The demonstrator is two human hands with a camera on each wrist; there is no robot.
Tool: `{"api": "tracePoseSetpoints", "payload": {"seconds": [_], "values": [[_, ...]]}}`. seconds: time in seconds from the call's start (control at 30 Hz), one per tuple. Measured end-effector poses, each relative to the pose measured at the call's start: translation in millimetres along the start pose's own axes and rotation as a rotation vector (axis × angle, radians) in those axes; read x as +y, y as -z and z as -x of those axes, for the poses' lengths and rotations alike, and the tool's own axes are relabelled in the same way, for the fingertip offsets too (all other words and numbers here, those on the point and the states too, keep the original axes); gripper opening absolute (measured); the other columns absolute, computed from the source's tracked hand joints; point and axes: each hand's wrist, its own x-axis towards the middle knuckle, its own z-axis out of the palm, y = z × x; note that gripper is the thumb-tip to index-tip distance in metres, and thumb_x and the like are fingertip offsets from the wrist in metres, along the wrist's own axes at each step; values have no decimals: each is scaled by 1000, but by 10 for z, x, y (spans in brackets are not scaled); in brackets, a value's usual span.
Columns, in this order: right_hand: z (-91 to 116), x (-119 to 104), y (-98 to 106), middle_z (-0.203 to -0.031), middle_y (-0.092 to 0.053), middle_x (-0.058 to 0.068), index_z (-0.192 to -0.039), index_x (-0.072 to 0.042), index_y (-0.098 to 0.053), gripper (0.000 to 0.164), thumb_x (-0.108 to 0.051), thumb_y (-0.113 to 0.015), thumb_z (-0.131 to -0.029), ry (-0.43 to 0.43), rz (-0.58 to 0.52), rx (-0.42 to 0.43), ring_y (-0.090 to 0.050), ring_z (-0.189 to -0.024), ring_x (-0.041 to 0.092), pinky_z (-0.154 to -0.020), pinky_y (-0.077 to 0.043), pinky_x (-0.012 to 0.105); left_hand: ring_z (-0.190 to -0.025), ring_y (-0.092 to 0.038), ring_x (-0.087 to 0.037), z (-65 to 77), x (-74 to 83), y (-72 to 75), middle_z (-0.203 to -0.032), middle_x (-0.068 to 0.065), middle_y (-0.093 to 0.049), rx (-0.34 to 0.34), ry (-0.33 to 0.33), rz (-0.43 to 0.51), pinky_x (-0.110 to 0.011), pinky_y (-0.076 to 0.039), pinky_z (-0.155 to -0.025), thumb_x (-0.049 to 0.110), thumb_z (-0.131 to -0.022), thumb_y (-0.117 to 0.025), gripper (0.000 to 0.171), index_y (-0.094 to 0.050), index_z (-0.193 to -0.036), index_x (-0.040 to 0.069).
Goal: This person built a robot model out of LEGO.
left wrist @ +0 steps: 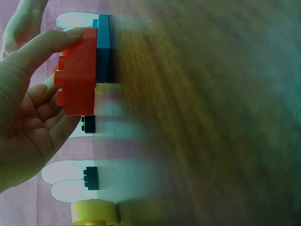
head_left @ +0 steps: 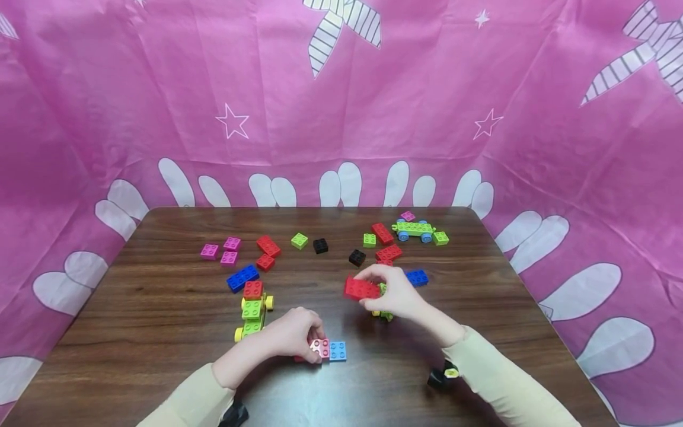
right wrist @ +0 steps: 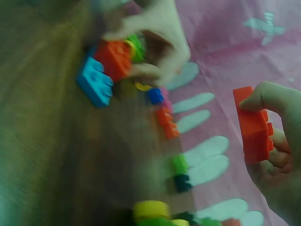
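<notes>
My left hand (head_left: 292, 333) pinches a red brick (head_left: 321, 348) between thumb and fingers. That brick sits on one end of a light-blue brick (head_left: 338, 351), whose bare half sticks out to the right on the table. In the left wrist view the same red brick (left wrist: 81, 75) overlaps the blue one (left wrist: 103, 52). My right hand (head_left: 397, 293) holds another long red brick (head_left: 360, 289) above the table, to the upper right of the left hand. The right wrist view has this brick (right wrist: 254, 125) gripped by thumb and fingers, studs toward the palm.
Left of my left hand stands a green wheeled base (head_left: 252, 313) with yellow wheels, topped by a red brick (head_left: 253, 289). Another yellow-wheeled green piece (head_left: 385, 315) is partly hidden by my right hand. Blue bricks (head_left: 242, 279), pink bricks (head_left: 209, 252) and a blue-wheeled green car base (head_left: 413, 229) lie farther back.
</notes>
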Motion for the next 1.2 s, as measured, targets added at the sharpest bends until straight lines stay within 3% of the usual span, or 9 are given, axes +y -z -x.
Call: {"api": "tracePoseSetpoints", "payload": {"seconds": [0.37, 0.7, 0.9, 1.2], "values": [[137, 83, -355, -96, -70, -4, -104, -14, -70, 35, -16, -80, -71, -8, 22, -159, -58, -82, 8, -71, -51, 24, -66, -49, -2, -12, 11, 0, -74, 13, -58, 7, -11, -16, -19, -43, -60, 27, -67, -89, 26, -72, -84, 16], [208, 146, -520, -91, -68, -8, -101, -15, -72, 36, -16, -82, -67, 30, 114, -254, -53, -77, 1, -65, -46, 18, -63, -46, 2, -15, 0, -19, -72, 14, -56, 45, -62, -42, -17, -41, -57, 24, -63, -90, 27, -70, -79, 16], [244, 178, -589, -92, -66, -10, -100, -16, -72, 36, -15, -81, -65, 13, 106, -320, -52, -79, 0, -68, -45, 17, -63, -46, 0, -20, 0, -20, -72, 14, -57, 38, -49, -42, -18, -41, -57, 25, -64, -90, 27, -71, -80, 15], [270, 193, -643, -89, -65, -12, -98, -15, -73, 35, -15, -80, -64, 29, 106, -324, -51, -78, 0, -67, -43, 16, -65, -47, -2, -23, 8, -11, -73, 13, -57, 23, -24, -25, -19, -42, -57, 26, -66, -90, 27, -70, -81, 16]]}}
